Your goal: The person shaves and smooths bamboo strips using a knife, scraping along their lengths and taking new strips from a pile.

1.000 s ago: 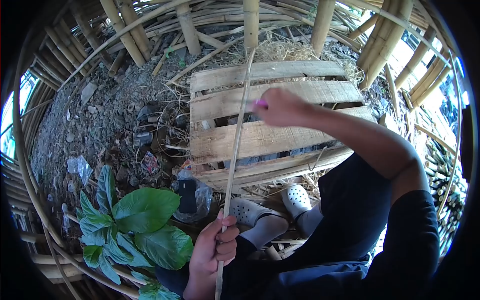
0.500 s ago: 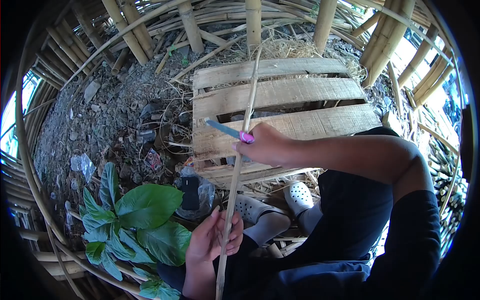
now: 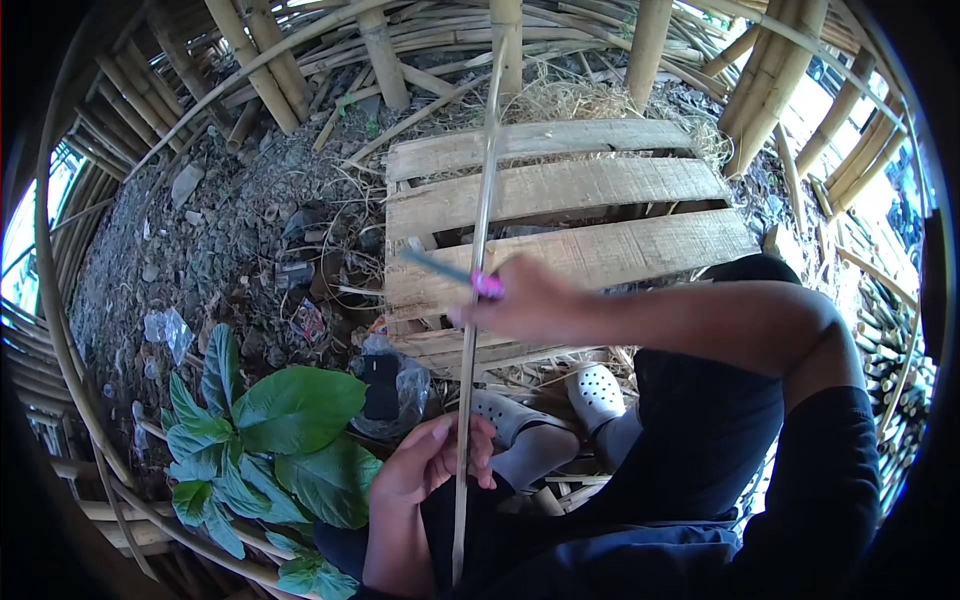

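Pale bamboo strip [image 3: 488, 170] held out over a slatted wooden platform [image 3: 600, 245]
Before the platform's near edge, the left hand [image 3: 430, 462] is half open, loosely curled fingers behind the strip; above the platform's near boards, the blurred right hand [image 3: 530, 302] is wrapped round a pink-handled knife [image 3: 440, 265], its blade pointing towards the platform's left side; a leafy plant [image 3: 300, 410] grows near the platform's front left corner

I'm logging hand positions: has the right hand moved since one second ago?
Yes. Against the slatted wooden platform, the right hand, holding the knife, has moved toward the platform's near edge, closer to the person's body.
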`<state>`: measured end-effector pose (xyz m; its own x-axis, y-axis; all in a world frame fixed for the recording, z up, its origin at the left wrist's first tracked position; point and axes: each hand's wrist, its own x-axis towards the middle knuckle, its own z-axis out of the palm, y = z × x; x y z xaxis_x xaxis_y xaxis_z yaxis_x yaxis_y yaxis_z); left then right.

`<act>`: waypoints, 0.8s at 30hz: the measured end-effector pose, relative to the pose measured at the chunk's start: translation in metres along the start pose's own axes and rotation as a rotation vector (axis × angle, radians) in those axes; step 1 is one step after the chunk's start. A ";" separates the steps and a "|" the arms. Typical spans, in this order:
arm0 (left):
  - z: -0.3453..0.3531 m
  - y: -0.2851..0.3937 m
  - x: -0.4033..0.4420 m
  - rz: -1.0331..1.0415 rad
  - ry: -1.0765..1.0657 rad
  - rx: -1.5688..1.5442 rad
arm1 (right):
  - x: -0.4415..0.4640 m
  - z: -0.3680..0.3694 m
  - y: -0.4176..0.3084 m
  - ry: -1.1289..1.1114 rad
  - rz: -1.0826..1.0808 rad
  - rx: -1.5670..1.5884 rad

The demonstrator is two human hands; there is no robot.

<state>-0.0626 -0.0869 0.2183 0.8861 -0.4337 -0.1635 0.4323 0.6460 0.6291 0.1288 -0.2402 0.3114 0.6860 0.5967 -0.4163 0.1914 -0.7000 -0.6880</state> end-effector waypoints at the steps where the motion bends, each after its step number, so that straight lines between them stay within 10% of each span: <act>1: 0.001 -0.001 0.002 0.006 0.053 -0.052 | -0.013 0.007 -0.007 -0.043 -0.007 -0.039; 17: 0.013 -0.018 0.009 -0.044 0.080 -0.793 | -0.042 0.020 0.004 -0.024 -0.611 -0.792; 24: 0.012 -0.021 0.008 -0.180 0.045 -0.804 | -0.013 -0.002 0.018 0.080 -0.294 -0.922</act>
<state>-0.0668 -0.1109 0.2127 0.7901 -0.5591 -0.2514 0.5411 0.8288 -0.1426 0.1242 -0.2611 0.3059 0.5624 0.7922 -0.2370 0.8142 -0.5805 -0.0082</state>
